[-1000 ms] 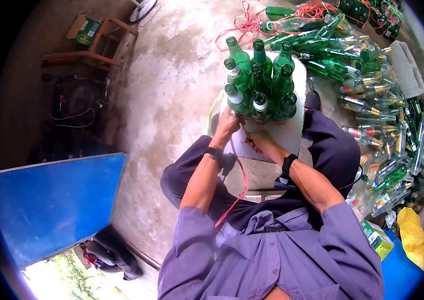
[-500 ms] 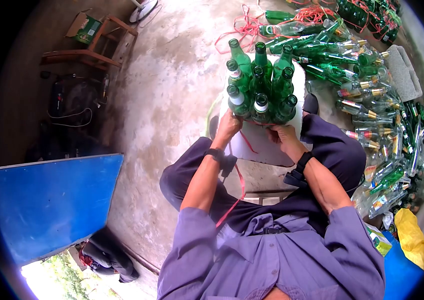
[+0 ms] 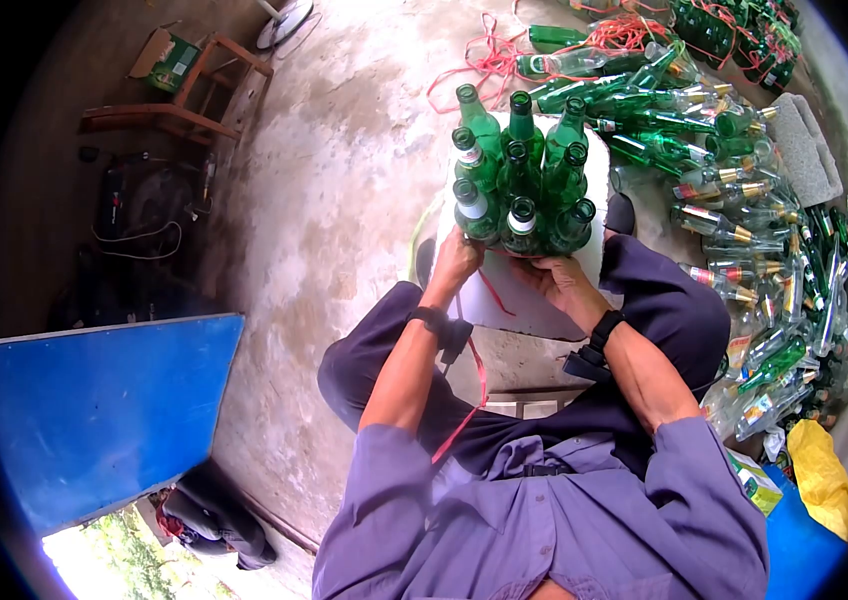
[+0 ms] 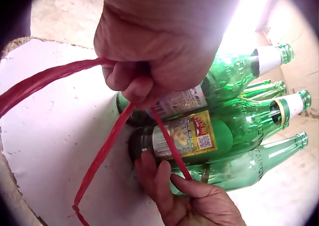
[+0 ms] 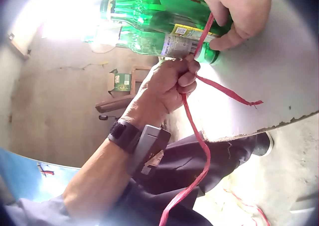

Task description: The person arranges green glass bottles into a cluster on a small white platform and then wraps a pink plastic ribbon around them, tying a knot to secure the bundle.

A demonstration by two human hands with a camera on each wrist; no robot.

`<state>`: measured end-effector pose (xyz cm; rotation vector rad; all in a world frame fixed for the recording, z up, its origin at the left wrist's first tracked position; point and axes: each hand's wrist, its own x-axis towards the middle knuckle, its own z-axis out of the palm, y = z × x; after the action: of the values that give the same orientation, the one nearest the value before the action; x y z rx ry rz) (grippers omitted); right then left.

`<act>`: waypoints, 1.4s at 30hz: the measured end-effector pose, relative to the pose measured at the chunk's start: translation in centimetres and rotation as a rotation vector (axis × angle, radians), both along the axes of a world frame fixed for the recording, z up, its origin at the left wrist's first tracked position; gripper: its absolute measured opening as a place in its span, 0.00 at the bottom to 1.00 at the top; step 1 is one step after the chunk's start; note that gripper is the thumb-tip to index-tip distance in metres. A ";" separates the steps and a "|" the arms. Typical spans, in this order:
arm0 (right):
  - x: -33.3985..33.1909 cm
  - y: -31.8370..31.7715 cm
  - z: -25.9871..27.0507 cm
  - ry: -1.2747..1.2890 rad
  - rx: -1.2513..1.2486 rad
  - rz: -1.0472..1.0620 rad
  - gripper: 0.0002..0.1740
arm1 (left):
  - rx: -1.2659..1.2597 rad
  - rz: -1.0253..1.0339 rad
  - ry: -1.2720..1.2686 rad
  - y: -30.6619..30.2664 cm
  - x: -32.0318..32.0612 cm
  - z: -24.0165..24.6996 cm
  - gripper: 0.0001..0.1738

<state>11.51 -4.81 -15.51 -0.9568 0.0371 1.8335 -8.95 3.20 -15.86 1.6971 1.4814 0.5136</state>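
A tight cluster of green glass bottles [image 3: 519, 175] stands upright on a white slab [image 3: 504, 300] between the person's knees. Red plastic string [image 4: 172, 144] runs across the lower part of the bottles, over a yellow-edged label [image 4: 192, 134]. At the cluster's near left corner, the left hand [image 3: 459, 262] grips the string in curled fingers, and two lengths of it [image 5: 227, 89] trail from that fist. The right hand [image 3: 566, 285] is at the near side, fingers spread; its thumb touches the string and its fingertips [image 4: 144, 169] reach the base of a bottle.
Many loose bottles [image 3: 734, 210] lie heaped on the right, beside a grey block [image 3: 806, 148]. Tangled red string [image 3: 489, 62] lies behind the slab. A blue panel [image 3: 109, 410], a wooden chair frame [image 3: 179, 105] and a yellow bag [image 3: 826, 475] are farther out.
The right hand has moved from beside the left hand, out to the right and up against the front of the bottles, letting go of a string end. The left hand keeps its grip.
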 end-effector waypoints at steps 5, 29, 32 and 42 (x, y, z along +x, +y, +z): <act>0.0 0.2 -0.9 0.035 0.036 -0.033 0.22 | 0.061 0.006 -0.015 -0.3 0.3 -0.1 0.18; 1.0 1.7 -1.2 -0.219 0.017 0.031 0.22 | 0.110 0.192 -0.132 -1.6 2.0 -1.2 0.21; 1.1 1.7 -1.9 -0.160 0.002 0.016 0.21 | 0.122 0.195 -0.177 -1.6 2.0 -1.3 0.22; -1.1 1.4 0.0 0.013 0.067 0.064 0.23 | 0.075 0.158 -0.091 -1.7 1.6 0.2 0.21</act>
<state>10.43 -3.43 -15.55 -0.9087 -0.0474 1.8877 -7.35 1.49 -15.61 1.5992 1.5545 0.7288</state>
